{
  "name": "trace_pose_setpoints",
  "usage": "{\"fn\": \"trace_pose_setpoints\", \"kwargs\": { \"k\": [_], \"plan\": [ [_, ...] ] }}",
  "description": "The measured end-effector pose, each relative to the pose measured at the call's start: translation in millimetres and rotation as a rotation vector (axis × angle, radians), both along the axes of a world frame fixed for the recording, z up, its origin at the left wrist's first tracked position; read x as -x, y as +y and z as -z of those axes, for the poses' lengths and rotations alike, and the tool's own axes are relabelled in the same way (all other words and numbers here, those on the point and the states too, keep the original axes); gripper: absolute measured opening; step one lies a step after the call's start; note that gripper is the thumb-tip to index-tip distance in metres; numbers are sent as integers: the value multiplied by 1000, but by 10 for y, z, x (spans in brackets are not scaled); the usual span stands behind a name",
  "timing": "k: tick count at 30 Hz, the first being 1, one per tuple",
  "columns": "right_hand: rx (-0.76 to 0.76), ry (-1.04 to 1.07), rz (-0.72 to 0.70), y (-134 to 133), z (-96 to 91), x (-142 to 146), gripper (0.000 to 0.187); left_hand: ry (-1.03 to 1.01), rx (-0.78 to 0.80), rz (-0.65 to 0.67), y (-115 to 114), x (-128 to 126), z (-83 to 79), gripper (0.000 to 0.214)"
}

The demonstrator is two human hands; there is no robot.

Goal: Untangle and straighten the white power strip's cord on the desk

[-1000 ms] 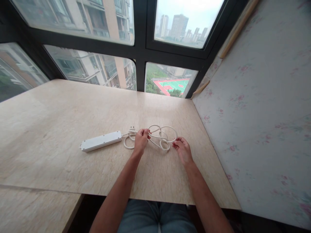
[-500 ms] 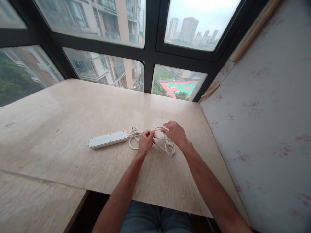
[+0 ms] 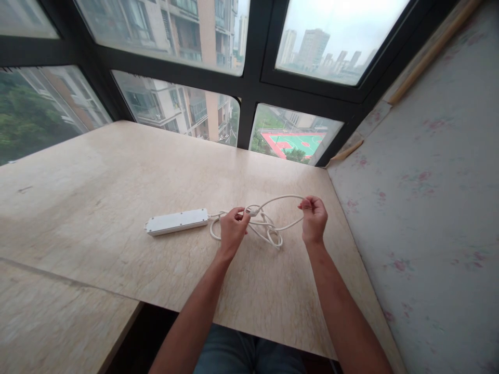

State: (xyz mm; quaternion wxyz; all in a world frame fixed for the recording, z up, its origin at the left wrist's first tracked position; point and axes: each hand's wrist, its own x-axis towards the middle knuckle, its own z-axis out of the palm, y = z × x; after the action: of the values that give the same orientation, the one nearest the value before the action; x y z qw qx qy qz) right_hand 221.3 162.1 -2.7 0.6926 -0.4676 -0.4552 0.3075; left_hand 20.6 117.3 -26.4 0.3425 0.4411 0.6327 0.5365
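A white power strip point(image 3: 176, 222) lies flat on the beige marble tabletop point(image 3: 117, 176), its white cord point(image 3: 268, 231) tangled in loops to its right. My left hand point(image 3: 233, 231) is closed, pinching the cord near the plug end, just right of the strip. My right hand point(image 3: 314, 219) is closed on a loop of the same cord and holds it raised and stretched out to the right. The rest of the cord rests on the table between my hands.
Large dark-framed windows point(image 3: 249, 88) stand behind the table. A wall covered in floral paper point(image 3: 429, 208) runs along the right edge. A lower slab point(image 3: 47, 322) sits at the left front. My legs in jeans point(image 3: 249, 353) show under the table's front edge.
My right hand reached over the cord, took a loop and pulled it out to the right. The left hand kept its grip. The view shifted slightly left.
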Motion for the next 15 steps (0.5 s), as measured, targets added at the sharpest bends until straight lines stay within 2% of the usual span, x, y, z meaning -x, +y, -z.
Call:
{"fn": "trace_pose_setpoints", "kwargs": {
  "k": [3, 6, 11, 15],
  "plan": [
    [6, 553, -74, 40, 110, -143, 19, 14, -1, -9, 7, 0, 1, 24],
    [66, 892, -156, 64, 214, -271, 17, 8, -2, -12, 15, 0, 12, 24],
    [188, 962, -167, 36, 417, -355, 20, -55, -47, 2, 42, 0, 41, 27],
    [172, 946, -260, -14, 551, -344, 14, -171, -68, 19, 73, -3, 86, 32]
  ]
}}
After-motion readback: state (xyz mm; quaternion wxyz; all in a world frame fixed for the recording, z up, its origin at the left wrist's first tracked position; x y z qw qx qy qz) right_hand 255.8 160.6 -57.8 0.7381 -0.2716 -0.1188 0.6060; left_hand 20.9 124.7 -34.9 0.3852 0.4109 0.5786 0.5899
